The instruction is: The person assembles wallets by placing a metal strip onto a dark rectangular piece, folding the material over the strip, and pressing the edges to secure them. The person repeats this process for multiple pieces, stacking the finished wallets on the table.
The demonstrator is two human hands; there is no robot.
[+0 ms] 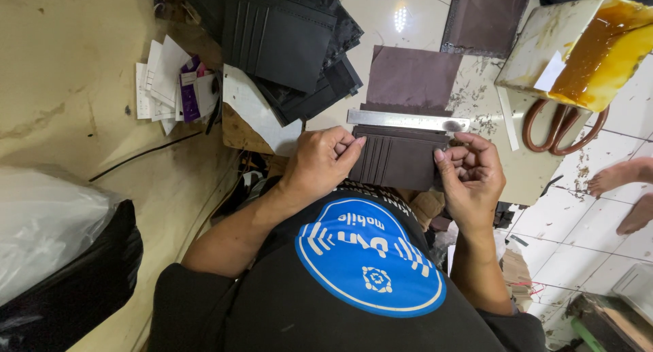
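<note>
Both hands, left hand (320, 163) and right hand (473, 175), pinch the brown wallet panel (398, 158).

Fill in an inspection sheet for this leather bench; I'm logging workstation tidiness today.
Surface: pale worktable, stained and speckled with residue.
Job's things: dark brown card-slot panel held at both ends; metal ruler lies just beyond it; brown leather piece behind.
Clutter: black wallet panels stacked; paper tags; open tin of amber glue; scissors.
Grippers: left hand and right hand grip the panel.
Cables: black cable on floor.
Surroundings: plastic bags; another person's bare feet on tiles.
</note>
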